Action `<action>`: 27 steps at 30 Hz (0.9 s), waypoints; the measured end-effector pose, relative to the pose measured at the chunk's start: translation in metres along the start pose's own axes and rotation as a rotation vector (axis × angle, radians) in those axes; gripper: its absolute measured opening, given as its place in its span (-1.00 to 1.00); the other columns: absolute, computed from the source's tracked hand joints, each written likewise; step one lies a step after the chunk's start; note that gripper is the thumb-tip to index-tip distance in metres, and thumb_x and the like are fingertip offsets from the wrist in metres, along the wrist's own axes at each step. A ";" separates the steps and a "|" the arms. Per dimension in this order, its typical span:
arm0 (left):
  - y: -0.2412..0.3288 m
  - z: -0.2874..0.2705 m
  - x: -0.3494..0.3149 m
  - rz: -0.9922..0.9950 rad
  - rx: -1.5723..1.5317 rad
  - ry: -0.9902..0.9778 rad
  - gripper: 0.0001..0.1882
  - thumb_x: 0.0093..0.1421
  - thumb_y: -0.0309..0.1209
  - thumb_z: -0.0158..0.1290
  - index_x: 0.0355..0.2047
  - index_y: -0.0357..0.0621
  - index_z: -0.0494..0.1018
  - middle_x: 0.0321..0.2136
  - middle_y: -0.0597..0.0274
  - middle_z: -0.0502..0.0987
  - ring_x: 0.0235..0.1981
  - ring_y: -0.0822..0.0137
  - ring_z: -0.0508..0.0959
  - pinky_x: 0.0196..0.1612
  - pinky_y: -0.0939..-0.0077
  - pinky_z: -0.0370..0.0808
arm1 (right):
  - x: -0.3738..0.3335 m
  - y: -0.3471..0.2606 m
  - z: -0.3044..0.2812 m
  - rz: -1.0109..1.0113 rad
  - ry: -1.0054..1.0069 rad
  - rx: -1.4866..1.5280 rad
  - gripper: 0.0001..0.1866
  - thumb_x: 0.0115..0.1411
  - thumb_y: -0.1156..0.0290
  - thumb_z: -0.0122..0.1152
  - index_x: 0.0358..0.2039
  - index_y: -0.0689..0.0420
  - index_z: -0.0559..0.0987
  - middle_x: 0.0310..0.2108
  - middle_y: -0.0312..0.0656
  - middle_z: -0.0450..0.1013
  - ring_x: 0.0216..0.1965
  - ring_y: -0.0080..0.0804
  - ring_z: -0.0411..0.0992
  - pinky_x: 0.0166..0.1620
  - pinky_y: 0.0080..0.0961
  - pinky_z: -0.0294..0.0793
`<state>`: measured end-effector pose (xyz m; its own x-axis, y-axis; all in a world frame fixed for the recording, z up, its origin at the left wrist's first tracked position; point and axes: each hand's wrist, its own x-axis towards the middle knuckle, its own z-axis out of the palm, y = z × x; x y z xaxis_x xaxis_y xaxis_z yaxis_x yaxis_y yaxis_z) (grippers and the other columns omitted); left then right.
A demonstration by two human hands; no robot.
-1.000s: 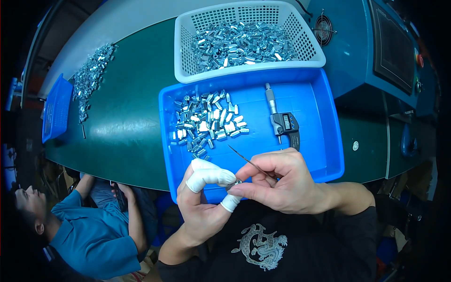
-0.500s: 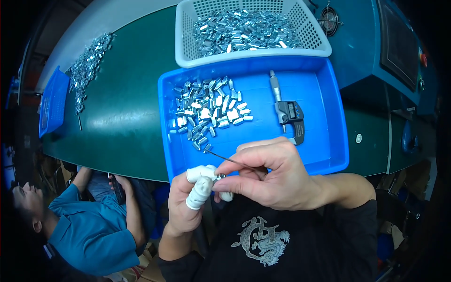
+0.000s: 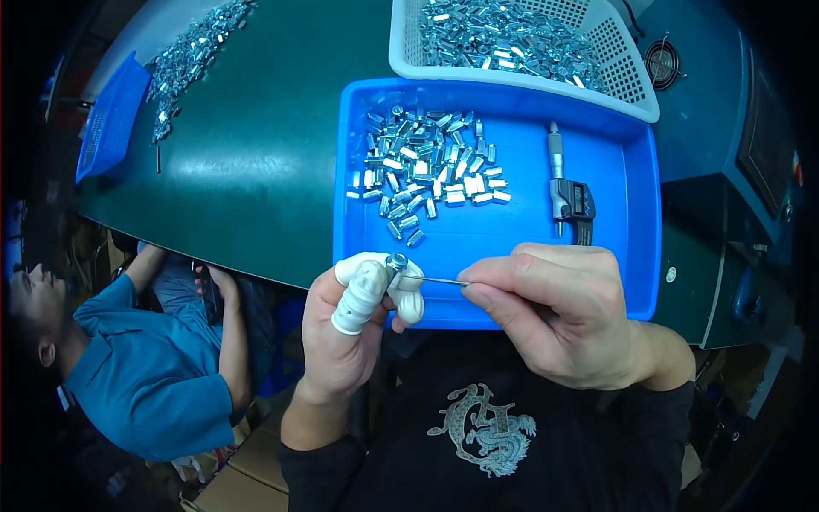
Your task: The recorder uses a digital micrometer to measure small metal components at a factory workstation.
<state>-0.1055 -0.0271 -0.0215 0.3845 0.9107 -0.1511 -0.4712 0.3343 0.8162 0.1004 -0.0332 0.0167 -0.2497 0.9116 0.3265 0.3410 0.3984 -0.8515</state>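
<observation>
Two hands work at the near edge of the blue tray (image 3: 522, 229). We note the left hand (image 3: 345, 320), white covers (image 3: 362, 294) on its fingers, pinching one small metal piece (image 3: 396, 261) upright over the tray's near-left corner. The right hand (image 3: 559, 316) grips a thin dark rod (image 3: 439, 281) between thumb and forefinger, roughly level; its tip reaches the left fingertips just below the piece's top end. We cannot tell whether it touches the metal.

Edges: we see a strip of blue tray floor between the pile of metal pieces (image 3: 435, 162) at left and the digital micrometer (image 3: 580, 201) at right, giving side room ahead of the hands. The white basket (image 3: 627, 60), heaped with similar pieces, sits against the tray's far wall.

Surface: green tabletop (image 3: 230, 200), glossy, with a broad stretch left of the tray. Beyond it we record a loose heap (image 3: 200, 51) beside a small blue basket (image 3: 111, 119).

Room: a teal machine (image 3: 708, 102) with a round fan grille (image 3: 663, 62) stands far right; a person in a teal shirt (image 3: 158, 375) sits at left.
</observation>
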 end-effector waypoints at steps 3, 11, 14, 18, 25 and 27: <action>-0.002 0.001 0.000 0.012 -0.012 0.026 -0.67 0.28 -0.23 -0.05 -0.23 -0.31 0.45 -0.40 0.16 0.52 -0.47 0.42 0.47 -0.46 0.61 0.32 | -0.001 0.004 0.004 -0.009 0.011 0.009 -0.91 -0.01 0.65 0.26 -0.43 0.28 0.60 -0.67 -0.17 0.42 -0.70 -0.47 0.36 -0.65 -0.60 0.23; -0.002 0.002 -0.002 0.043 0.027 0.051 -0.67 0.27 -0.22 -0.02 -0.25 -0.31 0.46 -0.41 0.16 0.53 -0.48 0.42 0.47 -0.47 0.60 0.32 | 0.000 0.006 0.002 -0.020 -0.013 -0.103 -0.89 -0.05 0.65 0.28 -0.43 0.26 0.61 -0.68 -0.20 0.40 -0.72 -0.50 0.30 -0.68 -0.59 0.17; -0.002 0.004 0.001 0.043 0.037 0.068 -0.68 0.26 -0.23 -0.01 -0.25 -0.31 0.46 -0.42 0.16 0.53 -0.50 0.43 0.47 -0.47 0.60 0.32 | 0.001 0.009 0.000 -0.046 0.024 -0.121 -0.88 -0.06 0.64 0.29 -0.43 0.25 0.62 -0.68 -0.22 0.39 -0.72 -0.51 0.29 -0.68 -0.59 0.16; -0.005 0.003 0.001 0.094 0.089 0.092 -0.71 0.25 -0.28 0.02 -0.25 -0.31 0.47 -0.42 0.16 0.54 -0.51 0.45 0.46 -0.49 0.63 0.32 | -0.001 0.009 0.001 -0.054 0.031 -0.133 -0.87 -0.07 0.63 0.31 -0.43 0.24 0.61 -0.70 -0.25 0.36 -0.73 -0.51 0.27 -0.68 -0.58 0.15; -0.006 0.004 0.002 0.110 0.082 0.083 -0.73 0.24 -0.29 0.03 -0.24 -0.30 0.47 -0.42 0.15 0.53 -0.52 0.46 0.45 -0.49 0.64 0.31 | 0.000 0.013 0.004 -0.066 0.051 -0.142 -0.86 -0.08 0.63 0.32 -0.44 0.23 0.61 -0.71 -0.26 0.34 -0.74 -0.53 0.27 -0.70 -0.58 0.14; -0.007 0.003 0.001 0.117 0.079 0.089 -0.72 0.24 -0.30 0.03 -0.24 -0.31 0.47 -0.44 0.16 0.53 -0.53 0.46 0.45 -0.50 0.64 0.31 | 0.000 0.014 0.006 -0.089 0.079 -0.129 -0.86 -0.09 0.63 0.33 -0.44 0.22 0.61 -0.71 -0.26 0.34 -0.74 -0.53 0.27 -0.70 -0.58 0.13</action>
<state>-0.0993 -0.0288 -0.0255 0.2566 0.9615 -0.0982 -0.4435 0.2074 0.8720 0.1000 -0.0277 0.0023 -0.2136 0.8754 0.4336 0.4359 0.4826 -0.7597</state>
